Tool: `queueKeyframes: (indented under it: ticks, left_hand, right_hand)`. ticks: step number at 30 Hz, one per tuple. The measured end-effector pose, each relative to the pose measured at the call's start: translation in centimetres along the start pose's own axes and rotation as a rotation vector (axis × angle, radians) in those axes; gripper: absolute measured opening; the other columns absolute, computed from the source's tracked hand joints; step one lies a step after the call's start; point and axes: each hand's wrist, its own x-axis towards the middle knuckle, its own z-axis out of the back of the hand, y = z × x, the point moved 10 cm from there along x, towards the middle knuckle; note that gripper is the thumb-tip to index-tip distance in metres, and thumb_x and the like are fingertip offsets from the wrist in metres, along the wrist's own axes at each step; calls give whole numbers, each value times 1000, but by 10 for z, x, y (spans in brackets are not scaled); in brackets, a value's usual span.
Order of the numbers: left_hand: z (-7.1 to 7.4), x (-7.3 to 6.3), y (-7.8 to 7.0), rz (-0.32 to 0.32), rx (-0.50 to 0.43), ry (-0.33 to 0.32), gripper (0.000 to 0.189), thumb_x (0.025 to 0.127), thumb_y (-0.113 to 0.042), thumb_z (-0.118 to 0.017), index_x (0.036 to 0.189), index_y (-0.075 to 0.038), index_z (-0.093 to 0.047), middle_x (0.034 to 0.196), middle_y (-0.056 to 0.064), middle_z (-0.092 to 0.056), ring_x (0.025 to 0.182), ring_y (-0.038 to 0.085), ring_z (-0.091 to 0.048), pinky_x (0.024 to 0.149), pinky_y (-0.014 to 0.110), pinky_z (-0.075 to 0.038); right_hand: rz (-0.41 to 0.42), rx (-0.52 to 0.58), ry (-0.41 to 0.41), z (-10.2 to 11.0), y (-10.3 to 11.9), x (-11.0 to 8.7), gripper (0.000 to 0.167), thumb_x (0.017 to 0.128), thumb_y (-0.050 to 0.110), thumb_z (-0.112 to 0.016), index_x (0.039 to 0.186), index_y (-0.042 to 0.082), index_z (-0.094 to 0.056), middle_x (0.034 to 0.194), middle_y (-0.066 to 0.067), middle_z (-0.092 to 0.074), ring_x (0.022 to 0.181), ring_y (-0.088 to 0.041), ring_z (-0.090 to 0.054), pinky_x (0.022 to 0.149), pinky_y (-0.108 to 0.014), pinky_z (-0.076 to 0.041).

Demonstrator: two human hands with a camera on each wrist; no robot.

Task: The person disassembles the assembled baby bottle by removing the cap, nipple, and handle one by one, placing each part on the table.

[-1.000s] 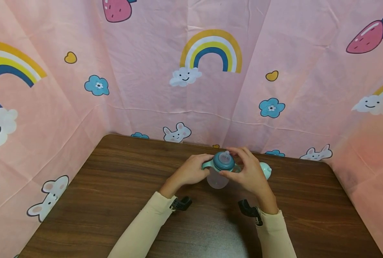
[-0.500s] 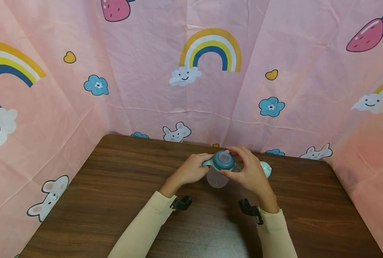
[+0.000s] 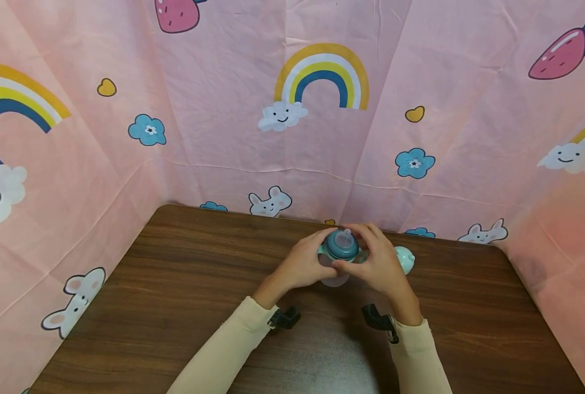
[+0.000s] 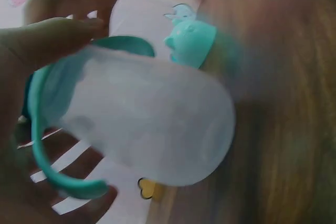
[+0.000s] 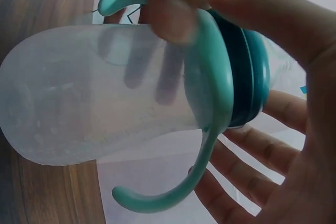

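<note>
A translucent baby bottle (image 3: 335,280) with a dark teal collar (image 3: 342,250), a clear nipple (image 3: 343,238) and two mint handles stands between my hands. My left hand (image 3: 303,264) grips it around the neck from the left, its thumb in front. From the right, my right hand (image 3: 382,264) holds the dark collar between thumb and fingers. The right wrist view shows the curved lower handle (image 5: 157,201) hanging free beside the clear body (image 5: 94,93). Through the left wrist view, the bottle's rounded base (image 4: 215,124) points away from the left palm.
A mint bottle cap (image 3: 405,260) lies on the brown wooden table (image 3: 198,273) just right of the right hand. Behind the table's back edge hangs a pink patterned cloth (image 3: 213,126), which also lines both sides. Black straps (image 3: 284,317) sit on both wrists.
My left hand has shifted right, from the left handle to the bottle's neck, and its thumb now nears the right thumb. The right hand stays nearly still at the collar.
</note>
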Motion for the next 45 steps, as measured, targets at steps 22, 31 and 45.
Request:
queueKeyframes:
  ticks: [22, 31, 45]
  left_hand:
    - [-2, -5, -4, -15, 20, -159, 76, 92, -25, -92, 153, 0, -55, 141, 18, -69, 127, 34, -68, 107, 54, -55]
    - [-2, -4, -4, -14, -3, -155, 75, 91, -22, -92, 152, 2, -56, 143, 20, -68, 129, 36, -68, 109, 54, -55]
    - [-4, -3, 1, -4, 2, -129, 80, 91, -22, -93, 156, 0, -52, 144, 18, -67, 129, 34, -67, 109, 53, -55]
  right_hand:
    - [8, -12, -33, 1, 4, 1, 70, 83, 24, -99, 144, 6, -68, 120, -10, -66, 107, -28, -69, 91, -60, -61]
    - [24, 22, -4, 1, 3, 1, 69, 86, 18, -96, 146, 3, -65, 124, -12, -68, 114, -31, -68, 95, -60, -61]
    - [-25, 25, 7, -1, 0, -1, 78, 82, 27, -99, 149, 10, -64, 132, -12, -63, 117, -31, -66, 97, -58, -61]
